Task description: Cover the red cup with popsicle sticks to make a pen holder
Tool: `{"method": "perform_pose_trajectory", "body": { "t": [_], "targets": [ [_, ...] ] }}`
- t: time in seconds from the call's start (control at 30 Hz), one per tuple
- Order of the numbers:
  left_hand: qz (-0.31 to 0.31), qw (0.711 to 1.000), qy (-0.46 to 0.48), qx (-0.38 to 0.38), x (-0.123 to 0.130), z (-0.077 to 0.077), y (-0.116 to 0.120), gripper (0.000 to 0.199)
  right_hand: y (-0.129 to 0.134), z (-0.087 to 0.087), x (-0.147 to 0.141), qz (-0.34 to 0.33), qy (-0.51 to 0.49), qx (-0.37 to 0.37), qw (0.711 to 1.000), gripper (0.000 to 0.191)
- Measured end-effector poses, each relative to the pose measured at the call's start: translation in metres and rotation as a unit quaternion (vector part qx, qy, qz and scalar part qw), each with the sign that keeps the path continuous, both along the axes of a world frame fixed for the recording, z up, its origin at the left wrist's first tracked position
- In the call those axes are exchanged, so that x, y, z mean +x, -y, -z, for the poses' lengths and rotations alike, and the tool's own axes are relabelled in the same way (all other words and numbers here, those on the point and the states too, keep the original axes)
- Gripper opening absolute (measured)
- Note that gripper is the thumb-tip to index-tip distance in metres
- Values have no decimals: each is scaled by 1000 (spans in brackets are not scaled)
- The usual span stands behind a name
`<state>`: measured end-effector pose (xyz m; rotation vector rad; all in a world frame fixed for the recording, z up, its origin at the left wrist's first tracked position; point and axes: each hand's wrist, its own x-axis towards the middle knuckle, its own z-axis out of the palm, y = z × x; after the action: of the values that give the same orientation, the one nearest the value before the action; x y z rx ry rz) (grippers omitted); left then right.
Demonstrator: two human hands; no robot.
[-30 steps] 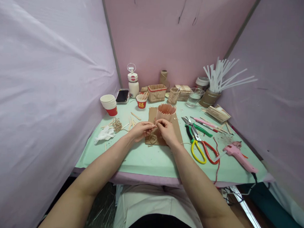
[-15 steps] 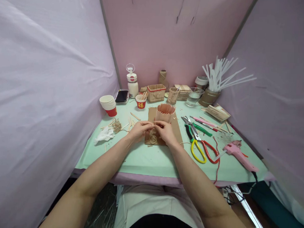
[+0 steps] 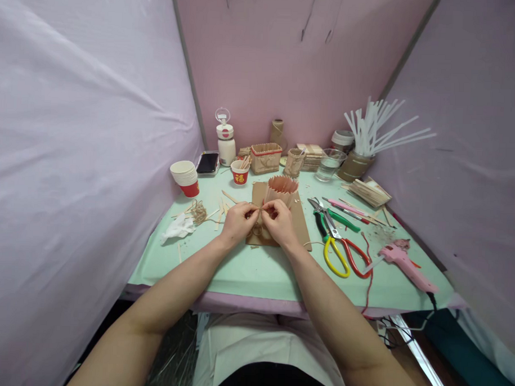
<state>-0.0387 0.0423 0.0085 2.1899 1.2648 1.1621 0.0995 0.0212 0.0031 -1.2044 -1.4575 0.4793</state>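
My left hand [image 3: 239, 221] and my right hand [image 3: 278, 221] meet fingertip to fingertip over a piece of brown cardboard [image 3: 301, 225]. Both are closed in a pinch on thin twine [image 3: 256, 231], whose loops hang below the fingers. The exact spot where they grip is too small to make out. Just behind the hands stands a round holder of wooden sticks [image 3: 283, 185] with a jagged top; the hands hide its lower part.
To the right lie pruning shears [image 3: 319, 217], scissors [image 3: 334, 232] and a pink glue gun [image 3: 407, 266]. At left are stacked paper cups [image 3: 184, 176], a tangle of twine [image 3: 198, 212] and a crumpled tissue [image 3: 178, 228]. A stick basket [image 3: 265, 158] and a water bowl [image 3: 327, 164] stand behind.
Both hands have curled in more, with knuckles raised and fingertips still together. The twine loops on the cardboard have shifted up toward the fingers.
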Motion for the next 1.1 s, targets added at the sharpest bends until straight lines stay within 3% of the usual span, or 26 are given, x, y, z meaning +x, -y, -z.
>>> {"method": "perform_pose_trajectory", "body": {
  "t": [0.27, 0.5, 0.77, 0.87, 0.97, 1.03, 1.1],
  "targets": [
    [25, 999, -21, 23, 2, 1, 2, 16, -1, 0, 0, -12, -55, -58, 997, 7],
    [6, 996, 63, -58, 3, 1, 0, 17, -5, 5, 0, -22, -76, -71, 994, 9],
    [12, 995, 62, -80, 1, 1, -3, 18, -2, 4, 0, -30, -67, -49, 996, 8],
    [39, 969, 155, -187, 1, 3, -8, 17, 0, 1, -1, -44, -54, -20, 997, 8],
    [73, 912, 270, -300, 1, 6, -12, 20, 0, 1, -1, -71, -83, -16, 994, 8],
    [77, 887, 313, -331, 1, 6, -13, 21, -1, 2, -2, -91, -152, -65, 982, 11],
    [69, 894, 308, -318, 1, 6, -13, 21, -2, 4, -2, -105, -209, -120, 965, 16]
  ]
}}
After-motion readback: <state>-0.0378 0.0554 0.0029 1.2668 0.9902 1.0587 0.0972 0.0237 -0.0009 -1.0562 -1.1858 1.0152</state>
